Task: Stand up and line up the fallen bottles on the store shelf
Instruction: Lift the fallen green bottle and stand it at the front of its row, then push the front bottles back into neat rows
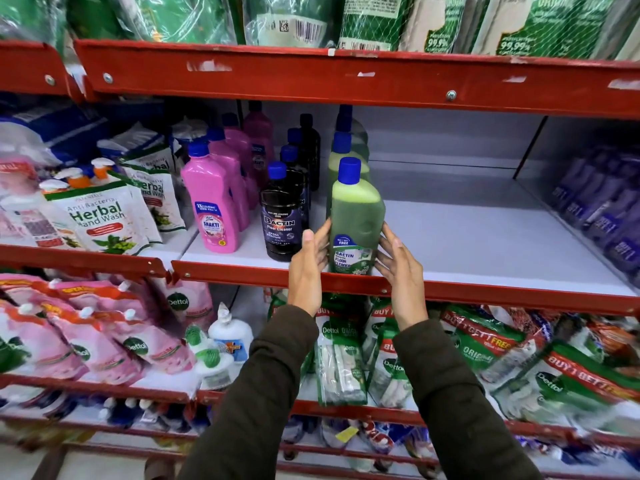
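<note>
A green floor-cleaner bottle (356, 216) with a blue cap stands upright at the front edge of the white middle shelf (485, 237). My left hand (308, 268) presses its left side and my right hand (398, 271) its right side, fingers flat against the label. More green bottles (346, 147) stand in a row behind it. To the left a row of black bottles (282, 220) and a row of pink bottles (213, 209) stand upright, front to back.
Herbal hand wash pouches (104, 220) fill the shelf's left end. Purple packs (602, 209) lean along the right wall. The red shelf lip (485, 292) runs under my hands. Dettol pouches (104, 341) crowd the shelf below.
</note>
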`<state>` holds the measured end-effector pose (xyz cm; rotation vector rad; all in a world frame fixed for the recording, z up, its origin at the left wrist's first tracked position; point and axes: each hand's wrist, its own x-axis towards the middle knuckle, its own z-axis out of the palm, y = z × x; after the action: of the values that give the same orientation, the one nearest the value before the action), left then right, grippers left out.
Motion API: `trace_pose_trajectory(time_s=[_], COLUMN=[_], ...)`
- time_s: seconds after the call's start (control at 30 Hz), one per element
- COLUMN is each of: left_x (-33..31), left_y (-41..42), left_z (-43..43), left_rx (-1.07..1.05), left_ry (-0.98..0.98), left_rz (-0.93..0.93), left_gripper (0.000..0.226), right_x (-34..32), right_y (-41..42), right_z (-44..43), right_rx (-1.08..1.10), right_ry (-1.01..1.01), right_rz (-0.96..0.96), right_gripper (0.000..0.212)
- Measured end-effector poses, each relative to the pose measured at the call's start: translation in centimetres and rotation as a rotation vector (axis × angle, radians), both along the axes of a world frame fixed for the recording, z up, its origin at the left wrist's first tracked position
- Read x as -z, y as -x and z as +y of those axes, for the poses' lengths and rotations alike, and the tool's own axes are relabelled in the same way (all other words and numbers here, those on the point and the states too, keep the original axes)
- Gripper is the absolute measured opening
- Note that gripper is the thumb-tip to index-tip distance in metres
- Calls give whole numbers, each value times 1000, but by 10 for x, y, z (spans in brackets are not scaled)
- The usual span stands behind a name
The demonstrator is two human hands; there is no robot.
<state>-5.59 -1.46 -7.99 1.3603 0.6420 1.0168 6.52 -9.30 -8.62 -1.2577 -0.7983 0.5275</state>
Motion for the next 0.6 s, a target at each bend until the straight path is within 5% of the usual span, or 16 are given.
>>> trace_pose_trajectory(time_s=[0.23, 0.33, 0.47, 0.6], left_x=[10, 11, 5, -9], left_y=[10, 25, 46, 56], left_z=[-4, 5, 41, 73], left_rx=[-93, -311, -367, -107], left_ry=[-174, -232, -175, -9], left_rz=[3, -114, -124, -82], left_gripper=[62, 62, 71, 81], right_x=[6, 4, -3, -17], right_y=[27, 63, 98, 103], right_z=[-11, -1, 43, 91], right_rx=[255, 104, -129, -141], right_ry=[-128, -161, 12, 24], right_rz=[-225, -305, -208, 17], right_gripper=[42, 35, 51, 54])
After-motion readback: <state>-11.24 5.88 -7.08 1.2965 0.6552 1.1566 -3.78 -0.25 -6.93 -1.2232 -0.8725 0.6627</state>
